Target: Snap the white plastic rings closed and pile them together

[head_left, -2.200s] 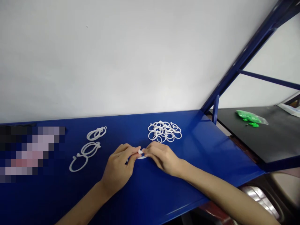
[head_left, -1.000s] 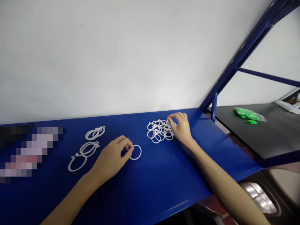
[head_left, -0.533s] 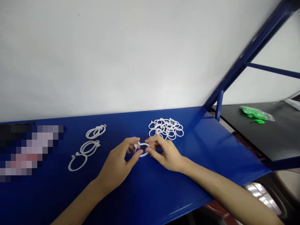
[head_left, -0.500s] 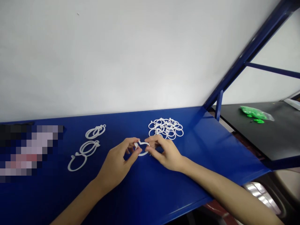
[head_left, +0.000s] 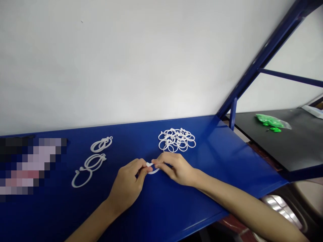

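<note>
Both hands meet over a blue shelf [head_left: 176, 208]. My left hand [head_left: 127, 185] and my right hand [head_left: 173, 168] pinch white plastic rings [head_left: 152, 168] between fingertips, just above the surface. How many rings are pinched is hidden by the fingers. A pile of several loose white rings [head_left: 176, 140] lies just beyond my right hand. To the left lie two small bunches of joined rings [head_left: 101, 144] [head_left: 95, 160] and one larger ring [head_left: 79, 178].
A white wall rises behind the shelf. A slanted blue frame post [head_left: 254, 67] stands at the right. Beyond it a black shelf [head_left: 290, 144] carries a bag of green parts [head_left: 271, 121]. A blurred patch [head_left: 27, 164] covers the far left.
My right hand reached to the ring pile, then came back to my left hand. Both hands now pinch rings together, fingers closed tighter and lower than half a second ago.
</note>
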`<state>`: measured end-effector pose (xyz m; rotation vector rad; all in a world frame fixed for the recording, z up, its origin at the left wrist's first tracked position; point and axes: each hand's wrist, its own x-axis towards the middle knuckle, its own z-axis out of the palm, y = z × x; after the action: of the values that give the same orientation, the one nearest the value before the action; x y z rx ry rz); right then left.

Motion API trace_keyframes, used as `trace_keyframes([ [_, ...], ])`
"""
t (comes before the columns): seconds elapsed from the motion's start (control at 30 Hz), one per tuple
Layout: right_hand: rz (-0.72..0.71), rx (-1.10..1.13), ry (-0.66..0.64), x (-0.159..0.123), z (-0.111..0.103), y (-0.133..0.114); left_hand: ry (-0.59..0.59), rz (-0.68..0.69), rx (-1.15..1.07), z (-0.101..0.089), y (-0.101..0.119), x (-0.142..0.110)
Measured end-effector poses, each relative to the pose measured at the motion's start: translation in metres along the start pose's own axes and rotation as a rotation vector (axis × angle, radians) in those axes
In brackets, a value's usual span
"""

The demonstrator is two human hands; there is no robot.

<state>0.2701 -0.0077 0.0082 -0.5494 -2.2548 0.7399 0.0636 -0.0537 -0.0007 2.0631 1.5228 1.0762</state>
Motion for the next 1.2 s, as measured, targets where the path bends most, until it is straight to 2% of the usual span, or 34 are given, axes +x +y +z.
trace_keyframes([
  [0.17,-0.056,-0.141,-0.085,0.0,-0.001,0.005,-0.06,0.021,0.024,0.005,-0.006,0.0],
  [0.3,-0.002,-0.36,-0.067,0.006,-0.009,0.006,-0.164,0.121,0.142,0.006,-0.005,0.003],
  [0.37,0.077,-0.547,-0.031,0.009,-0.022,0.007,-0.168,0.183,0.241,0.002,-0.007,0.007],
  [0.43,0.199,-0.732,-0.005,0.009,-0.04,0.008,-0.116,0.185,0.368,-0.006,-0.014,0.012],
  [0.53,0.426,-0.924,-0.065,0.005,-0.071,0.013,-0.001,0.084,0.613,-0.024,-0.033,0.023],
  [0.6,0.546,-0.948,-0.12,0.0,-0.087,0.018,0.054,0.004,0.774,-0.035,-0.048,0.028],
  [0.67,0.627,-0.928,-0.161,-0.005,-0.096,0.022,0.05,-0.088,0.884,-0.043,-0.061,0.032],
  [0.77,0.684,-0.913,-0.195,-0.007,-0.098,0.026,-0.029,-0.178,0.955,-0.049,-0.071,0.033],
  [0.87,0.697,-0.933,-0.197,-0.007,-0.095,0.026,-0.078,-0.192,0.963,-0.05,-0.074,0.034],
  [1.03,0.674,-0.983,-0.175,-0.006,-0.092,0.024,-0.061,-0.161,0.922,-0.052,-0.073,0.033],
  [1.2,0.627,-1.043,-0.081,-0.003,-0.088,0.019,-0.041,-0.163,0.851,-0.056,-0.066,0.032],
])
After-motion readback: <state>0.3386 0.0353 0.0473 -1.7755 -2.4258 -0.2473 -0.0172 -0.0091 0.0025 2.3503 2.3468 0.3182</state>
